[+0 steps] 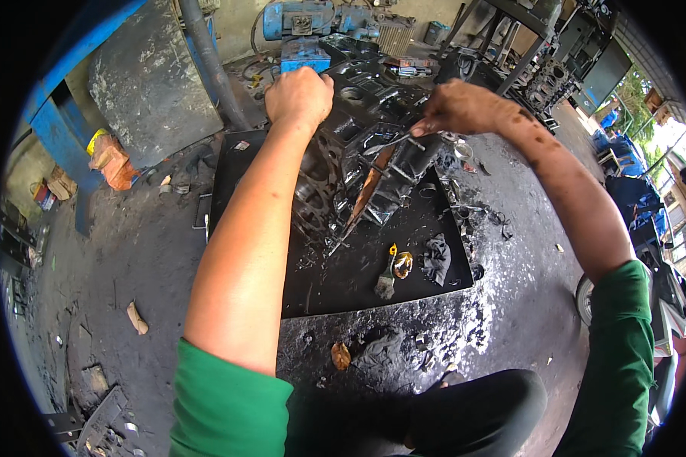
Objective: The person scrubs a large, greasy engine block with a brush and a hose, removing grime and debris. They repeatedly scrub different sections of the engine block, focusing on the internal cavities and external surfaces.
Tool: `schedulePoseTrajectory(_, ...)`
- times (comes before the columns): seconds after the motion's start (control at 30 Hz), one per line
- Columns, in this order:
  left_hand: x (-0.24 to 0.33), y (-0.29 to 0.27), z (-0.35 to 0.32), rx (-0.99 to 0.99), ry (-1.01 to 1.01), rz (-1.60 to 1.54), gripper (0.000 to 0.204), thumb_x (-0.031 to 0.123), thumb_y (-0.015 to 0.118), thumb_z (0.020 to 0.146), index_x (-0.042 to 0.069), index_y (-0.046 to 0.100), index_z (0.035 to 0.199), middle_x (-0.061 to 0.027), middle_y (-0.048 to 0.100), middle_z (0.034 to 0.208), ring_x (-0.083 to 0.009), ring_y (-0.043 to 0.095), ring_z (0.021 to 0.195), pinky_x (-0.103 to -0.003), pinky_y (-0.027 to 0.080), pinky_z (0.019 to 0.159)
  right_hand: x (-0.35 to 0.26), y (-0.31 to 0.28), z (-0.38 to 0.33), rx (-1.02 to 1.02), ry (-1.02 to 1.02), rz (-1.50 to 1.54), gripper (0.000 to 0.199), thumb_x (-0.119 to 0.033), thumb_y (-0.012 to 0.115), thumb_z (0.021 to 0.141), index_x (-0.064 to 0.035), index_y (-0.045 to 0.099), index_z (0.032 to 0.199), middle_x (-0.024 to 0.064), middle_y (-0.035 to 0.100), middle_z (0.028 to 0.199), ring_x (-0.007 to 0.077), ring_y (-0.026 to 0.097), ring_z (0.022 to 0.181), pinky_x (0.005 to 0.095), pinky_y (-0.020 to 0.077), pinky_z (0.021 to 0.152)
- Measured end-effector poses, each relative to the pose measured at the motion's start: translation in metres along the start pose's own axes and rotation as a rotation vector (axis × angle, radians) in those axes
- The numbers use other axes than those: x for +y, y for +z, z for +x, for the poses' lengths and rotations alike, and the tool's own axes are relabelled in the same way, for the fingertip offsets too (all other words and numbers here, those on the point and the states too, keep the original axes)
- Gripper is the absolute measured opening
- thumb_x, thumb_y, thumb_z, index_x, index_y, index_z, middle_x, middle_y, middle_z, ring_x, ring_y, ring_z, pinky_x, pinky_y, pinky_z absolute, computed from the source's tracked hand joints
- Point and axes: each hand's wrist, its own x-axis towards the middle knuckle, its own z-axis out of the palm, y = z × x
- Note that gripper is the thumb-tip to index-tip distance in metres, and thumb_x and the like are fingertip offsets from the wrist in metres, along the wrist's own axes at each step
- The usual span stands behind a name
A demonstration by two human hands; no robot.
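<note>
A dark, oily engine block (312,183) lies in a wide black tray (343,293) on the floor ahead of me. My left hand (299,95) is closed in a fist over the block's far left side, its fingers turned away, so whatever it grips is hidden. Across the block, my right hand (459,109) has its fingers pinched together at the end of a slim silvery tool (387,144). That tool lies over the block's upper face, beside a rust-brown strip (371,185) and several protruding studs.
Near the tray's front right corner are a grey rag (437,259), a brush (385,286) and a small open tin (402,264). A blue motor (301,20) stands behind the block. To the left, a metal sheet (149,84) leans by a pole. A motorcycle (663,335) is at the right.
</note>
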Motion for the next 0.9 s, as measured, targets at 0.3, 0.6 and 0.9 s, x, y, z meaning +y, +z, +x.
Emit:
schedulePoseTrajectory(0.3,-0.002,0.001,0.002,0.028,0.017,-0.014,0.043,0.043,0.055,0.091,0.005,0.075,0.092,-0.0174,0.072,0.100,-0.0326,0.069,0.098,-0.042,0.053,0.087,0.002,0.001,-0.006,0.067,-0.009,-0.041,0.058,-0.059,0.058,0.089,-0.0032,0.072,0.085,0.0126,0.068,0.070,0.0275,0.068,0.071,0.0435,0.0555,0.072)
schedulePoseTrajectory(0.6,-0.001,0.002,0.001,0.041,0.015,-0.007,0.042,0.043,0.056,0.091,0.005,0.075,0.093,-0.0175,0.072,0.099,-0.0337,0.069,0.097,-0.044,0.054,0.087,-0.021,0.002,-0.014,0.005,0.197,-0.075,0.052,-0.057,0.060,0.089,-0.0074,0.074,0.093,0.0181,0.071,0.085,0.0341,0.070,0.089,0.0449,0.0567,0.078)
schedulePoseTrajectory(0.9,-0.003,0.003,0.002,0.030,0.023,0.008,0.042,0.043,0.055,0.090,0.006,0.075,0.091,-0.0178,0.073,0.095,-0.0322,0.070,0.095,-0.042,0.050,0.090,-0.134,0.164,-0.055,0.532,0.486,0.595,0.021,-0.026,0.062,0.096,-0.0054,0.064,0.101,0.0182,0.070,0.081,0.0336,0.070,0.071,0.0437,0.0564,0.061)
